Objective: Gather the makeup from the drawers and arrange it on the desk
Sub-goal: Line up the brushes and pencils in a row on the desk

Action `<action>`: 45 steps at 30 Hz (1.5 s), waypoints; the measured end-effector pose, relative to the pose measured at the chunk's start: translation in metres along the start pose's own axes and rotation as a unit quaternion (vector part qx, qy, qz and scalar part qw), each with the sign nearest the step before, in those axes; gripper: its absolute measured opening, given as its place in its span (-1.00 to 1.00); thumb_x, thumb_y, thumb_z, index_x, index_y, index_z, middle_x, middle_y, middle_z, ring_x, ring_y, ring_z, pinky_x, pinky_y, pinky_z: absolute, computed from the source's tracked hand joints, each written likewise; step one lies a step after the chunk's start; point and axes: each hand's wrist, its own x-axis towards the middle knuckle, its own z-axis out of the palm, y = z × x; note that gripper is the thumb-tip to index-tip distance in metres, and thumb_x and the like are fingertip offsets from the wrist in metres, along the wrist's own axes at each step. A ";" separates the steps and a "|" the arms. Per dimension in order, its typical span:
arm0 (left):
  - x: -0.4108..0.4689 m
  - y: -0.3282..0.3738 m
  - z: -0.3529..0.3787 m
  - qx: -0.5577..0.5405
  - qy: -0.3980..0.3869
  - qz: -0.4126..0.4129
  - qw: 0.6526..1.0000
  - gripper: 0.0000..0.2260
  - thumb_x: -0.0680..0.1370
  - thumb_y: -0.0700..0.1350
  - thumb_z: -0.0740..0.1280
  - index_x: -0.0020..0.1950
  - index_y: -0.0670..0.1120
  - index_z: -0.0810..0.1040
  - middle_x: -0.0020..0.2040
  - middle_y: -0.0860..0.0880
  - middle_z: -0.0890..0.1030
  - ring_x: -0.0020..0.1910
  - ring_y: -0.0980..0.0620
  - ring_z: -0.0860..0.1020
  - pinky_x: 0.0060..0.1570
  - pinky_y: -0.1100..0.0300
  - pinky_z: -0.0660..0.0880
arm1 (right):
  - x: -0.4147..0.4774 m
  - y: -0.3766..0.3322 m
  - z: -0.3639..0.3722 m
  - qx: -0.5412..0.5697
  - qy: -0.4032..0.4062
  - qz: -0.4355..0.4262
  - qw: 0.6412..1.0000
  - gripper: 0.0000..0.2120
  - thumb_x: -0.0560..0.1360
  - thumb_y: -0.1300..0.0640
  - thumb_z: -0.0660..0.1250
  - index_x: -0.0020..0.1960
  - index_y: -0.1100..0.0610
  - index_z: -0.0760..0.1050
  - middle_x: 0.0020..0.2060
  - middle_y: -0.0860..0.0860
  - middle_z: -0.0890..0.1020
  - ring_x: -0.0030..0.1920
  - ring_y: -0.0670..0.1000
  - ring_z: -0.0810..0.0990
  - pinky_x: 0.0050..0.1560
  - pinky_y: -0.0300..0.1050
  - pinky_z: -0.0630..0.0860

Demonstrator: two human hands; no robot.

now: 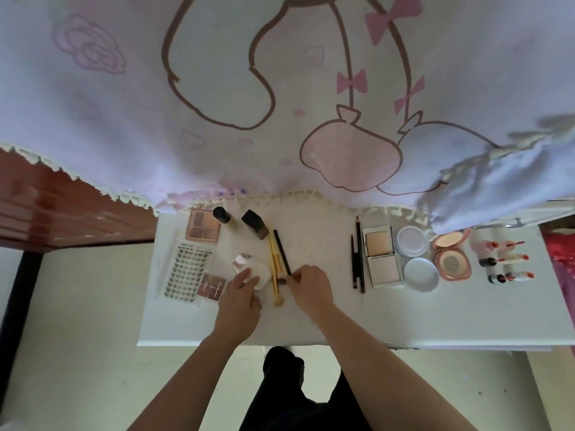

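Observation:
On the white desk (311,321) makeup lies spread out. My right hand (309,286) pinches the near end of a black brush (281,251) that lies beside two yellow-handled brushes (273,262). My left hand (241,295) rests on a white powder puff (261,272), fingers spread over it. Left of them lie a lash tray (186,269), a small pink palette (211,286), an eyeshadow palette (202,230) and two dark-capped bottles (256,223). To the right are two pencils (359,253), an open compact (381,255), a round white jar with lid (415,259), a pink compact (451,255) and small lip products (507,261).
A pink cartoon-print cloth (280,104) hangs over the desk's far edge. A red-brown wooden surface (62,206) stands at the left. Red fabric (560,250) lies past the right edge. My dark trousers (295,393) show below the near edge over a pale floor.

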 end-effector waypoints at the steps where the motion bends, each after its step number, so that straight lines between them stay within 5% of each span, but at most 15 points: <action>1: 0.000 0.001 -0.001 -0.001 -0.004 -0.001 1.000 -0.60 0.51 -0.31 0.27 0.35 -0.15 0.53 0.48 -0.13 0.37 0.39 -0.23 0.38 0.34 -0.14 0.39 | -0.001 0.003 -0.002 0.001 -0.004 0.004 1.000 -0.78 0.58 -0.02 0.31 -0.01 0.10 0.64 -0.11 0.03 0.66 -0.09 0.01 0.61 -0.07 -0.14 0.55; 9: 0.003 0.009 -0.006 0.023 -0.021 -0.017 0.999 -0.59 0.56 -0.26 0.23 0.41 -0.10 0.47 0.50 -0.09 0.32 0.43 -0.16 0.30 0.39 -0.04 0.32 | -0.019 0.044 -0.021 0.053 0.019 0.052 0.997 -0.79 0.54 0.08 0.28 -0.10 0.16 0.63 -0.18 0.05 0.69 -0.14 0.05 0.62 -0.11 -0.11 0.53; 14: 0.010 0.020 -0.009 0.053 -0.034 -0.042 0.997 -0.63 0.59 -0.17 0.23 0.40 -0.12 0.47 0.46 -0.13 0.36 0.37 -0.16 0.37 0.35 -0.03 0.36 | -0.028 0.057 -0.037 0.204 0.001 0.076 0.976 -0.84 0.53 0.06 0.40 0.10 0.05 0.61 -0.16 -0.01 0.70 -0.09 -0.01 0.66 0.05 -0.13 0.57; 18: 0.017 0.054 -0.022 -0.077 0.000 -0.112 0.991 -0.63 0.65 0.03 0.20 0.39 -0.12 0.48 0.34 -0.15 0.50 0.25 -0.13 0.49 0.25 0.02 0.41 | -0.039 0.060 -0.054 0.288 -0.020 0.072 0.955 -0.89 0.57 0.10 0.36 0.05 0.05 0.66 -0.29 -0.04 0.65 -0.26 -0.08 0.57 -0.15 -0.24 0.49; 22: 0.019 0.104 -0.034 -0.410 -0.015 -0.177 0.895 -0.59 0.62 0.19 0.19 0.18 -0.12 0.57 0.00 -0.06 0.63 -0.14 -0.01 0.55 -0.07 0.00 0.55 | -0.056 0.054 -0.075 0.364 -0.074 0.045 0.927 -0.90 0.58 0.13 0.36 -0.01 0.04 0.66 -0.17 -0.02 0.67 -0.17 -0.07 0.58 -0.17 -0.24 0.48; 27: 0.025 0.147 -0.041 -0.580 0.035 -0.144 0.801 -0.77 0.64 -0.09 0.28 0.10 -0.24 0.60 -0.19 -0.10 0.65 -0.35 0.08 0.45 -0.29 0.21 0.44 | -0.071 0.038 -0.098 0.393 -0.101 0.015 0.914 -0.82 0.63 0.10 0.26 0.01 0.08 0.64 -0.18 -0.03 0.60 -0.17 -0.07 0.55 -0.19 -0.22 0.41; 33: 0.030 0.174 -0.059 -0.657 0.000 -0.140 0.741 -0.82 0.60 -0.11 0.35 0.02 -0.23 0.63 -0.22 -0.10 0.61 -0.36 0.10 0.43 -0.35 0.31 0.46 | -0.087 0.023 -0.120 0.413 -0.096 -0.035 0.905 -0.65 0.68 -0.04 0.15 -0.03 0.06 0.66 -0.40 -0.11 0.42 -0.37 -0.11 0.42 -0.27 -0.22 0.34; 37: 0.033 0.182 -0.068 -0.676 0.044 -0.157 0.719 -0.84 0.58 -0.13 0.38 -0.03 -0.23 0.63 -0.24 -0.11 0.63 -0.39 0.11 0.45 -0.36 0.34 0.48 | -0.086 0.019 -0.133 0.150 0.070 -0.147 0.975 -0.70 0.66 -0.06 0.19 -0.02 0.02 0.65 -0.31 -0.09 0.51 -0.27 -0.08 0.48 -0.13 -0.14 0.42; 39: 0.031 0.187 -0.064 -0.681 0.053 -0.168 0.711 -0.84 0.58 -0.12 0.38 -0.03 -0.23 0.62 -0.25 -0.10 0.63 -0.40 0.12 0.45 -0.35 0.34 0.49 | -0.086 0.019 -0.137 0.029 0.143 -0.211 0.967 -0.70 0.67 -0.05 0.17 0.00 0.06 0.61 -0.26 -0.06 0.49 -0.23 -0.02 0.49 -0.16 -0.11 0.41; 45: 0.054 0.169 -0.092 -0.755 0.126 -0.188 0.616 -0.84 0.60 -0.13 0.35 -0.14 -0.16 0.54 -0.24 -0.07 0.56 -0.47 0.17 0.43 -0.47 0.40 0.41 | -0.098 0.058 -0.141 0.029 0.182 -0.193 0.964 -0.74 0.64 -0.01 0.25 -0.09 0.08 0.63 -0.33 -0.12 0.41 -0.32 -0.08 0.42 -0.19 -0.12 0.40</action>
